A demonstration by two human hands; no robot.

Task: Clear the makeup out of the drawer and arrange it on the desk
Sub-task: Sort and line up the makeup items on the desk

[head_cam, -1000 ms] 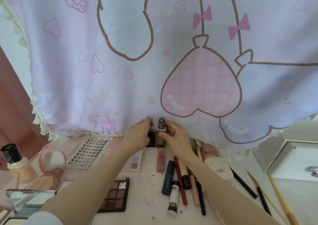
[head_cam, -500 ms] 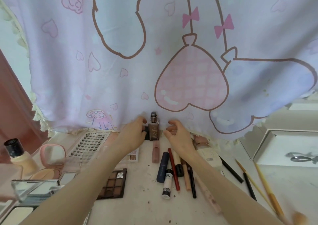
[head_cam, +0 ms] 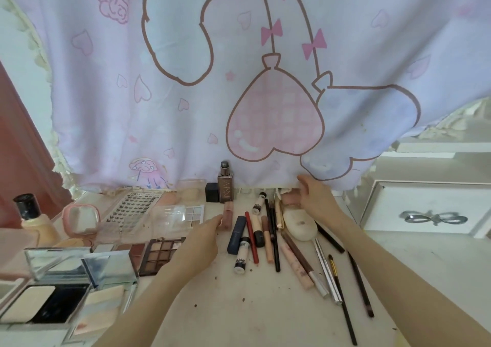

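Reaching toward the back of the desk (head_cam: pixel 265 309), the person has both hands out over the spread of makeup. The left hand (head_cam: pixel 202 240) lies low with its fingers stretched forward, relaxed, its fingertips (head_cam: pixel 218 219) touching or just short of a small pink tube (head_cam: pixel 228 215); it grips nothing that I can see. The right hand (head_cam: pixel 314 199) sits farther back, under the hem of the pink curtain (head_cam: pixel 186 94), fingers loosely curled around or against a pinkish item (head_cam: pixel 289 199) there. Whether it is actually pinching that item I cannot tell, since the hand covers most of it.

What matters for the next move is how the pink tube lies. Its long axis runs away from the person, toward the curtain, nearly in line with the left forearm, and its near end is the one by the fingertips. The left hand is plainly the nearer; the right is well off to the other side, beyond the row of pencils and tubes (head_cam: pixel 255 235). So a grasp would probably come from the left, closing across the tube's narrow width.

Just behind the tube stands an upright brown bottle (head_cam: pixel 225 184) with a small dark cube (head_cam: pixel 212 192) beside it, both close enough to be knocked. The white drawer (head_cam: pixel 425 208) sits at the right, apart from both hands.
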